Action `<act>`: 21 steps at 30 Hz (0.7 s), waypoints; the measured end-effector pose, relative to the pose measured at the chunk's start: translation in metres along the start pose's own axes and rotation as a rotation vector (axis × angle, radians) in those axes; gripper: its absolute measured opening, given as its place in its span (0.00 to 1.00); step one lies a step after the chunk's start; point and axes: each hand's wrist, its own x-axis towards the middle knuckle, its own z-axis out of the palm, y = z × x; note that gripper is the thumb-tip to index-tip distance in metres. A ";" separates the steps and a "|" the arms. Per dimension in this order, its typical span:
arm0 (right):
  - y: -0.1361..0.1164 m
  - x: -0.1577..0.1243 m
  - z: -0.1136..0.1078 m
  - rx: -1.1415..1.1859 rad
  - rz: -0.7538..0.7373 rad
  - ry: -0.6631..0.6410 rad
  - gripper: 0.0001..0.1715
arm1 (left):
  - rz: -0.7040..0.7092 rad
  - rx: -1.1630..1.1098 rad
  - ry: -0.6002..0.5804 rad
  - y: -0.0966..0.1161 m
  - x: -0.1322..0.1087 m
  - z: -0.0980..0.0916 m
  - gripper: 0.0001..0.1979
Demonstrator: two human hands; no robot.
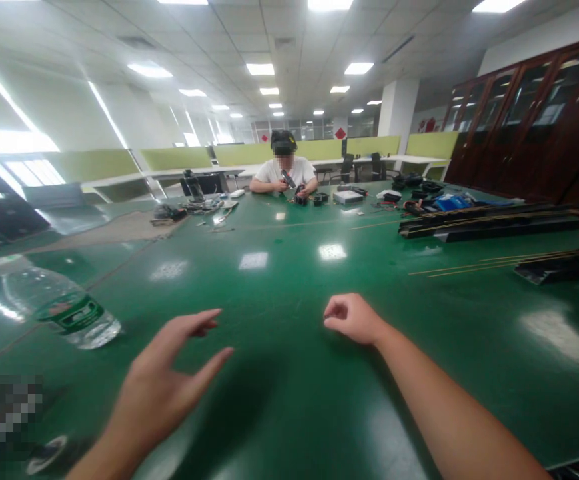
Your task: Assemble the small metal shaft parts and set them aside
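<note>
My left hand (164, 373) hovers above the green tabletop (274, 300), open, thumb and fingers spread apart with nothing between them. To its left is a clear plastic water bottle (72, 307) with a green label and white cap, looking tilted in this wide view. Over the middle of the table, my right hand (352, 319) is closed, its fingers curled toward the thumb. A tiny dark spot shows at those fingertips, too small to make out. Neither hand touches the bottle.
Across the table a person (284, 173) in a white shirt holds a power drill (288, 179). Long black metal channels (509, 227) and thin yellowish rods (489, 265) lie at right. A roll of tape (46, 455) sits at lower left. Cables and parts (214, 205) lie far left.
</note>
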 end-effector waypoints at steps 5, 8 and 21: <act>-0.003 -0.002 0.002 0.056 -0.017 -0.080 0.06 | 0.294 -0.143 -0.374 0.060 0.037 0.079 0.24; -0.001 -0.002 0.003 0.095 -0.033 -0.116 0.06 | 0.430 -0.127 -0.482 0.081 0.052 0.105 0.23; -0.006 -0.001 0.004 0.130 0.024 -0.193 0.15 | 0.133 -0.182 -0.234 0.043 0.040 0.076 0.07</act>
